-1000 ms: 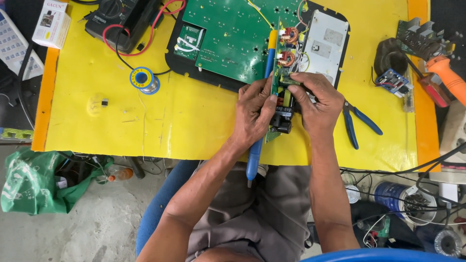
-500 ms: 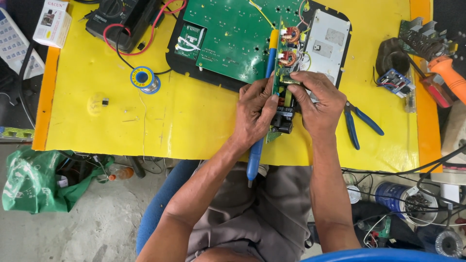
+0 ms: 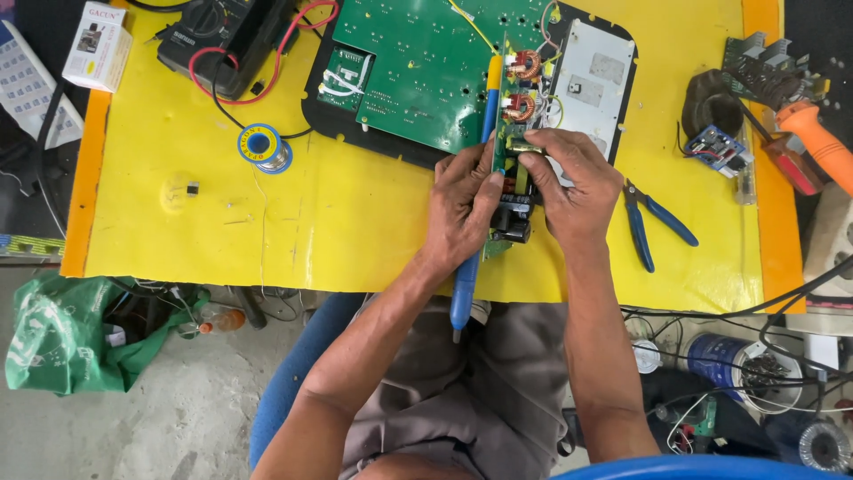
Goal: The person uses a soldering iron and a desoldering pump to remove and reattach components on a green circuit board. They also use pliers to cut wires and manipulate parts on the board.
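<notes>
On the yellow mat (image 3: 373, 240), both hands meet over a narrow board (image 3: 509, 147) held on edge, just below the big green board (image 3: 426, 62). Left hand (image 3: 462, 209) grips a blue soldering iron (image 3: 469, 267): fingers closed round the shaft, yellow end pointing up toward the green board, blue handle running down past the mat's near edge over the lap. Left fingertips also press the narrow board's left side. Right hand (image 3: 573, 182) pinches the narrow board from the right, thumb and fingers closed on its edge. Two copper coils (image 3: 522, 84) sit on the narrow board's far end, right beside the green board. Black parts at the narrow board's near end show between the two hands.

White panel (image 3: 591, 84) lies just right of the green board, in the same black tray. Blue pliers (image 3: 653, 222) lie on the mat right of the right hand, not touched. Solder spool (image 3: 262, 147) sits left of the green board, well apart from the hands. Black multimeter (image 3: 222, 40) with red lead lies up-left of the green board. White box (image 3: 98, 44) sits at the mat's far left edge. Orange-handled tool (image 3: 822, 142) and a small blue module (image 3: 715, 147) lie far right of the green board. Green bag (image 3: 75, 338) is on the floor below the mat's left side.
</notes>
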